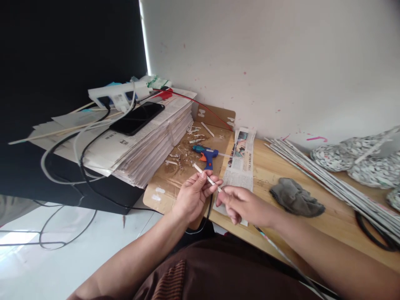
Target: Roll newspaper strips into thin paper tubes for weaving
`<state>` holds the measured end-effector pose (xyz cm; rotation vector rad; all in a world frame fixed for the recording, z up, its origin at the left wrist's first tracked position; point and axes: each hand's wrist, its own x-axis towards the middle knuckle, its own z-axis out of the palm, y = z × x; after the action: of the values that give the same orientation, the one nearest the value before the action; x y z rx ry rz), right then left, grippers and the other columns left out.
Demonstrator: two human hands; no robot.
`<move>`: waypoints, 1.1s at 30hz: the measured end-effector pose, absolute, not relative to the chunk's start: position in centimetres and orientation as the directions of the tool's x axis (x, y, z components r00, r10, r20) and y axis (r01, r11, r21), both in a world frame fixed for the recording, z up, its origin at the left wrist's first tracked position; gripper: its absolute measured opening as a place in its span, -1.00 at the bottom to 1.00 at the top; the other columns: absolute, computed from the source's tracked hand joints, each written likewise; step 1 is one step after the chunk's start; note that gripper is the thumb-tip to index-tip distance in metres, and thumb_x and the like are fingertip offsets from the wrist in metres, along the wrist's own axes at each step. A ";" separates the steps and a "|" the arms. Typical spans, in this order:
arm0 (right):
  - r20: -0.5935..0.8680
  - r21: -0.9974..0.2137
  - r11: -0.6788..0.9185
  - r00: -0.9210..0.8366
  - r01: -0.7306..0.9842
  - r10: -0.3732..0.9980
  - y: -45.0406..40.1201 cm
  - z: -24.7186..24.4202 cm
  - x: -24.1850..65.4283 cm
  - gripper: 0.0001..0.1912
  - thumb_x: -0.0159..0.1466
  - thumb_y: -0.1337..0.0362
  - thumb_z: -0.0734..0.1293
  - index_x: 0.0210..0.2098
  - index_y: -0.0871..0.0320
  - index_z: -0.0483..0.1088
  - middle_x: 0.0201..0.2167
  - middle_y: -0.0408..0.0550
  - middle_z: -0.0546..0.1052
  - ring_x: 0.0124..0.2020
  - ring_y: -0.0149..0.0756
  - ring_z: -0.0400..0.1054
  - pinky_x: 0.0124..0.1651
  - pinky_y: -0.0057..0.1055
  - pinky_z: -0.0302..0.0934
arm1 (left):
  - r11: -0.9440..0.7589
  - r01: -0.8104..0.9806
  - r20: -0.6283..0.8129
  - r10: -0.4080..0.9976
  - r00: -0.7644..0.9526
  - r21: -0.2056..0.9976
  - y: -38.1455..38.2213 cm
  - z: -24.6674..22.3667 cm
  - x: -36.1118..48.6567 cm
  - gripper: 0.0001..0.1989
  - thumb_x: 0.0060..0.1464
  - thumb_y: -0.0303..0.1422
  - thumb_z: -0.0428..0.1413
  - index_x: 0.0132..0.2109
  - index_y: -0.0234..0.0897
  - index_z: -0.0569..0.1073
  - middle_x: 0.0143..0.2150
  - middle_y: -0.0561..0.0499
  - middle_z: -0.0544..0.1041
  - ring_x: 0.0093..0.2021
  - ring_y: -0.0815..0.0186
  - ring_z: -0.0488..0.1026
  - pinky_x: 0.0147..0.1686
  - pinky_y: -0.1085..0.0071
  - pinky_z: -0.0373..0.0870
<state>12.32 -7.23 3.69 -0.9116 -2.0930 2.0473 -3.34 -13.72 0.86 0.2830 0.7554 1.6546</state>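
Just in front of my body, my left hand is closed around a rolled paper tube, with the thumb on top and the tube's tip poking out towards the glue gun. My right hand pinches the tube at its near side, fingertips almost touching the left fingers. Below the right hand a thin printed stick runs down to the right; whether it is the same tube is hidden. Beyond the hands a blue glue gun with an orange trigger lies on a stained cardboard sheet.
On the left stands a tall stack of paper bearing a phone and a power strip with cables. To the right are a newspaper strip, a grey cloth, a bundle of paper sticks and woven paper pieces.
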 end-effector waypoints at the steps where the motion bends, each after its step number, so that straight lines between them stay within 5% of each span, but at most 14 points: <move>1: -0.308 -0.928 0.029 -0.808 0.372 0.502 -7.2 3.7 12.3 -0.58 0.29 -0.10 0.22 -0.38 0.15 0.30 -0.62 -0.21 0.31 -0.59 -0.45 0.21 -0.48 -0.50 0.12 | -0.058 -0.781 -0.215 0.946 -0.241 0.621 -13.7 0.8 -3.4 -0.86 0.16 -0.41 0.14 -0.18 -0.41 0.49 -0.31 -0.09 0.58 -0.26 0.29 0.60 -0.29 0.54 0.53; 3: -0.297 -0.928 0.045 -0.807 0.370 0.510 -7.2 3.6 12.3 -0.58 0.30 -0.08 0.21 -0.42 0.16 0.30 -0.65 -0.21 0.30 -0.61 -0.47 0.18 -0.50 -0.50 0.10 | -0.060 -0.773 -0.207 0.948 -0.243 0.631 -13.6 0.6 -3.5 -0.85 0.14 -0.40 0.16 -0.17 -0.41 0.50 -0.31 -0.09 0.58 -0.27 0.30 0.60 -0.32 0.56 0.53; 8: -0.424 -0.885 -0.334 -0.858 0.324 0.289 -6.8 3.2 12.1 -0.52 0.35 -0.11 0.07 -0.41 0.15 0.26 -0.78 -0.31 0.13 -0.73 -0.46 0.09 -0.55 -0.44 0.17 | -0.036 -0.784 -0.209 0.955 -0.210 0.620 -13.6 0.6 -3.6 -0.84 0.14 -0.40 0.17 -0.16 -0.42 0.50 -0.31 -0.08 0.57 -0.25 0.29 0.59 -0.32 0.56 0.53; 11: -0.425 -0.897 -0.062 -0.815 0.438 0.394 -6.8 3.8 12.2 -0.50 0.33 -0.15 0.09 -0.32 0.17 0.32 -0.68 -0.20 0.32 -0.63 -0.38 0.27 -0.49 -0.42 0.19 | -0.040 -0.788 -0.212 0.954 -0.213 0.614 -13.5 0.7 -3.6 -0.85 0.14 -0.41 0.16 -0.16 -0.42 0.51 -0.32 -0.09 0.57 -0.26 0.30 0.59 -0.30 0.54 0.53; 14: -0.174 -0.772 0.412 -0.784 0.484 0.596 -7.2 4.6 12.2 -0.62 0.32 -0.06 0.19 -0.32 0.14 0.34 -0.50 -0.10 0.44 -0.46 -0.31 0.34 -0.38 -0.40 0.15 | -0.048 -0.784 -0.213 0.951 -0.226 0.619 -13.4 0.7 -3.6 -0.85 0.15 -0.41 0.15 -0.16 -0.43 0.51 -0.31 -0.09 0.57 -0.27 0.31 0.59 -0.28 0.54 0.53; 16: -0.086 -0.718 0.507 -0.784 0.477 0.615 -7.4 4.6 12.1 -0.64 0.35 0.00 0.15 -0.36 0.13 0.33 -0.47 -0.09 0.44 -0.43 -0.31 0.34 -0.35 -0.39 0.13 | -0.044 -0.781 -0.213 0.951 -0.223 0.622 -13.3 0.7 -3.6 -0.84 0.15 -0.40 0.15 -0.17 -0.43 0.51 -0.32 -0.09 0.57 -0.26 0.30 0.59 -0.28 0.54 0.54; 18: -0.229 -0.832 0.303 -0.786 0.464 0.574 -7.4 4.3 12.0 -0.59 0.38 -0.02 0.07 -0.40 0.12 0.29 -0.60 -0.16 0.35 -0.56 -0.37 0.27 -0.43 -0.42 0.14 | -0.036 -0.783 -0.209 0.955 -0.209 0.621 -13.4 0.7 -3.6 -0.84 0.15 -0.40 0.16 -0.17 -0.42 0.51 -0.32 -0.09 0.57 -0.25 0.28 0.59 -0.29 0.53 0.54; 21: -0.455 -0.889 -0.239 -0.814 0.391 0.362 -6.8 3.4 11.8 -0.57 0.37 -0.07 0.06 -0.44 0.11 0.18 -0.76 -0.33 0.10 -0.76 -0.46 0.08 -0.60 -0.49 0.07 | -0.025 -0.788 -0.196 0.963 -0.183 0.616 -13.6 0.6 -3.8 -0.83 0.14 -0.39 0.17 -0.15 -0.41 0.52 -0.31 -0.09 0.57 -0.22 0.27 0.59 -0.26 0.53 0.54; 24: -0.476 -0.838 -0.419 -0.843 0.349 0.250 -6.5 3.0 11.9 -0.58 0.36 -0.08 0.08 -0.42 0.12 0.17 -0.77 -0.34 0.12 -0.77 -0.46 0.13 -0.64 -0.52 0.05 | -0.019 -0.787 -0.196 0.965 -0.176 0.616 -13.8 0.6 -3.9 -0.83 0.12 -0.39 0.18 -0.16 -0.41 0.52 -0.30 -0.09 0.57 -0.21 0.27 0.59 -0.23 0.52 0.53; 27: -0.465 -0.885 -0.191 -0.810 0.424 0.358 -6.8 3.5 12.1 -0.55 0.34 -0.13 0.08 -0.32 0.13 0.25 -0.68 -0.24 0.29 -0.68 -0.39 0.27 -0.60 -0.48 0.11 | -0.025 -0.784 -0.202 0.961 -0.190 0.620 -13.8 0.7 -3.9 -0.84 0.11 -0.40 0.19 -0.17 -0.41 0.52 -0.30 -0.09 0.57 -0.23 0.29 0.58 -0.23 0.52 0.53; 30: -0.217 -0.853 0.277 -0.784 0.442 0.581 -7.4 4.1 12.3 -0.62 0.32 -0.08 0.17 -0.32 0.12 0.29 -0.50 -0.13 0.41 -0.49 -0.35 0.36 -0.43 -0.45 0.18 | -0.032 -0.783 -0.204 0.958 -0.201 0.621 -13.7 0.8 -3.7 -0.84 0.11 -0.40 0.19 -0.17 -0.41 0.53 -0.30 -0.08 0.57 -0.24 0.31 0.58 -0.22 0.51 0.54; 33: -0.204 -0.848 0.296 -0.785 0.440 0.585 -7.6 4.0 12.3 -0.60 0.37 -0.04 0.09 -0.36 0.13 0.28 -0.57 -0.16 0.36 -0.55 -0.40 0.30 -0.45 -0.46 0.16 | -0.028 -0.779 -0.206 0.958 -0.201 0.626 -13.6 1.0 -3.6 -0.84 0.11 -0.40 0.20 -0.17 -0.40 0.53 -0.31 -0.08 0.57 -0.25 0.29 0.59 -0.24 0.52 0.54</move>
<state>12.27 -7.57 4.02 -0.9603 -2.4086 1.5025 -3.58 -13.65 1.04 0.3167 0.7464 1.6202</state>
